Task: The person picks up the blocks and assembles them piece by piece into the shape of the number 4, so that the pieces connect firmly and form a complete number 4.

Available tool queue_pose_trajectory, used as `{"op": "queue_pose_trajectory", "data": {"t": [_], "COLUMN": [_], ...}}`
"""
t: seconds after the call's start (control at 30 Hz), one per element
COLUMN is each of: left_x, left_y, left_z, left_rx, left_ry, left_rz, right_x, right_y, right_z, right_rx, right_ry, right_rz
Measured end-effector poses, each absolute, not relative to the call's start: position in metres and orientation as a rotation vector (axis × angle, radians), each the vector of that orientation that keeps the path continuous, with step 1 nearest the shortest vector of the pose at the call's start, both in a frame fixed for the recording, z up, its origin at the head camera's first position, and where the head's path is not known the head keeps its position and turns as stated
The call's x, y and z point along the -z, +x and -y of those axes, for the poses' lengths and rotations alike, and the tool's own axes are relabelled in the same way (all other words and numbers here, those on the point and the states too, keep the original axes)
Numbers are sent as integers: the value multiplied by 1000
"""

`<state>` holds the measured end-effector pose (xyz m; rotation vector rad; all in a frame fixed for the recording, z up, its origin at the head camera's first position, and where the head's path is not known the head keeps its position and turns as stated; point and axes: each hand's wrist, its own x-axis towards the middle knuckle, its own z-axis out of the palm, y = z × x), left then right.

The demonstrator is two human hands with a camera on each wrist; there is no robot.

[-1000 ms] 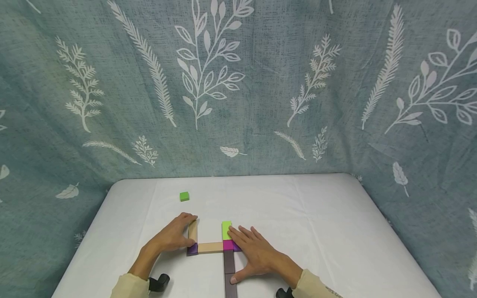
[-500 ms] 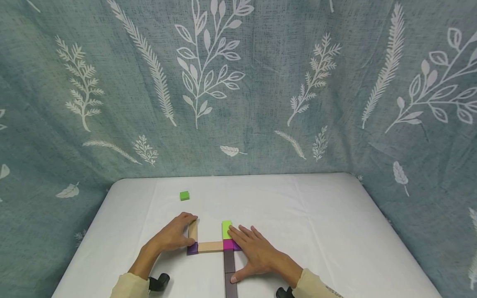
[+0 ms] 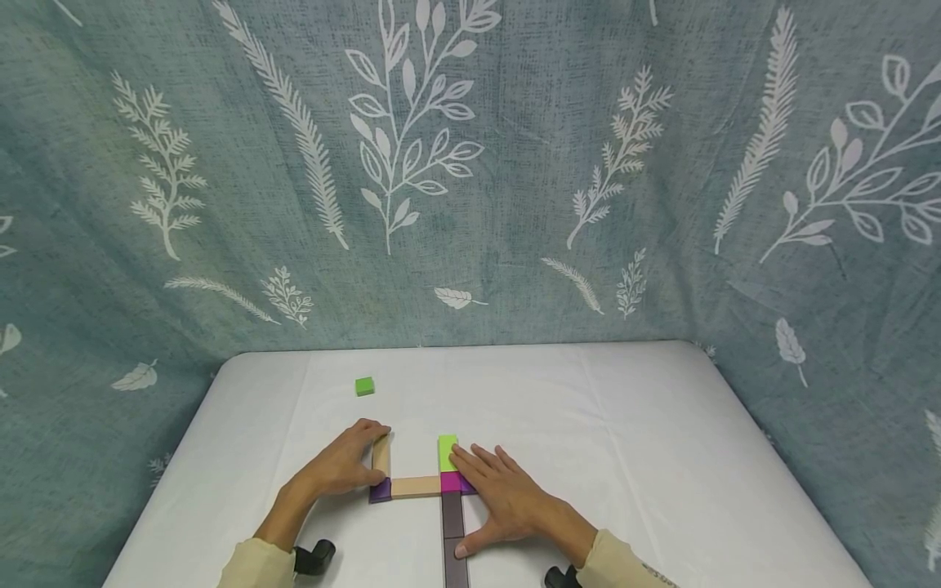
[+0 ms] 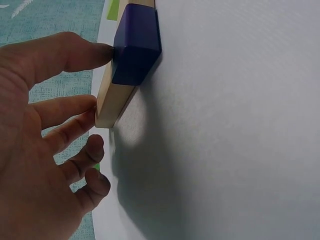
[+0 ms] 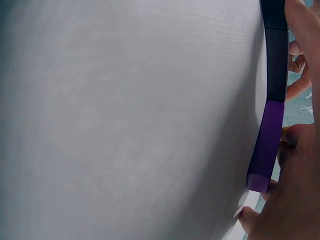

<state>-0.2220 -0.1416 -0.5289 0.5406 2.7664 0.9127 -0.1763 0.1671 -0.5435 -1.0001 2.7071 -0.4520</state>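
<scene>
In the head view my left hand (image 3: 340,463) touches a natural wood block (image 3: 381,453) and the purple block (image 3: 380,491) at its near end. Its thumb tip meets the purple block (image 4: 135,42) in the left wrist view, with the index fingertip on the wood block (image 4: 112,102). My right hand (image 3: 510,500) lies spread over the layout, fingertips at a lime green block (image 3: 446,453) and thumb on a dark grey block (image 3: 455,551). Partly under it, a second purple block (image 5: 266,145) sticks out beside a magenta block (image 3: 450,483).
Another wood block (image 3: 416,487) links the left purple block and the magenta one. Apart from the layout, a green block (image 3: 364,386) sits farther back on the white table (image 3: 625,416). A leaf-patterned curtain (image 3: 515,163) hangs behind the table.
</scene>
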Motion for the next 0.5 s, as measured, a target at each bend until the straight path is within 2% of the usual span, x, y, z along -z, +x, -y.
{"op": "queue_pose_trajectory", "data": {"t": [0.5], "left_x": [528], "left_y": [-225], "left_z": [144], "left_rx": [-991], "left_ry": [543], "left_rz": [-2781], "right_x": [544], "right_y": [-176], "right_z": [-168], "right_rx": [438], "right_ry": [-1011], "right_rz": [-2722]}}
